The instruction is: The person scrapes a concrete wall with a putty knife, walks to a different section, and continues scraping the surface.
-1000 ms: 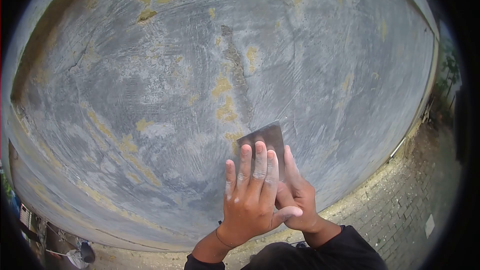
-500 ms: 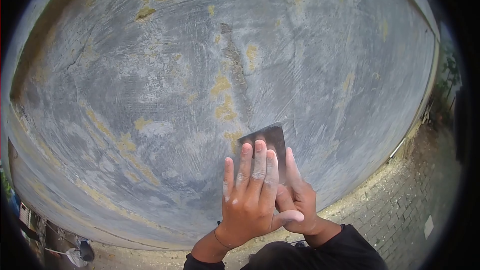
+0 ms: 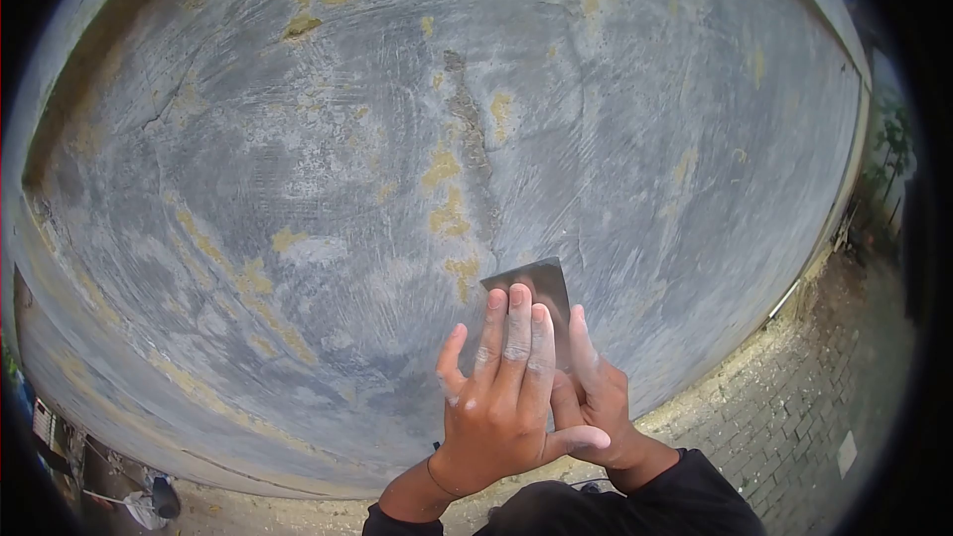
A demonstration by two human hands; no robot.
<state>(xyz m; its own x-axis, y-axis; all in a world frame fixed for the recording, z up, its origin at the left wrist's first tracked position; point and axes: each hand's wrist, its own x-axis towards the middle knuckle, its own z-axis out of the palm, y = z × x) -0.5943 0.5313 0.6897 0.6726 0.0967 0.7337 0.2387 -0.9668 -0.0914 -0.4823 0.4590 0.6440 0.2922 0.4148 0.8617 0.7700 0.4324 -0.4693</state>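
Observation:
A putty knife with a wide, dark, shiny blade point(image 3: 541, 276) lies against the grey, scratched wall point(image 3: 377, 189). My right hand point(image 3: 601, 402) is wrapped around its lower part, one finger stretched along the blade's right edge. The handle is hidden by my hands. My left hand point(image 3: 501, 387) lies flat over the blade, three fingers straight and together on it. Its little finger stands apart to the left and its thumb points right, across my right hand. Pale dust coats the fingers. Above the blade, a rough groove point(image 3: 469, 124) runs up the wall between yellowish patches.
Paving point(image 3: 794, 427) runs along the wall's foot at lower right, with a pale flat piece point(image 3: 847, 453) on it. At lower left are a dark and white object point(image 3: 159, 501) and other clutter. Plants point(image 3: 893, 144) stand beyond the wall's right edge.
The blade and both hands have slid slightly down the wall. My left little finger has bent and spread farther from the others. The view has shifted a little.

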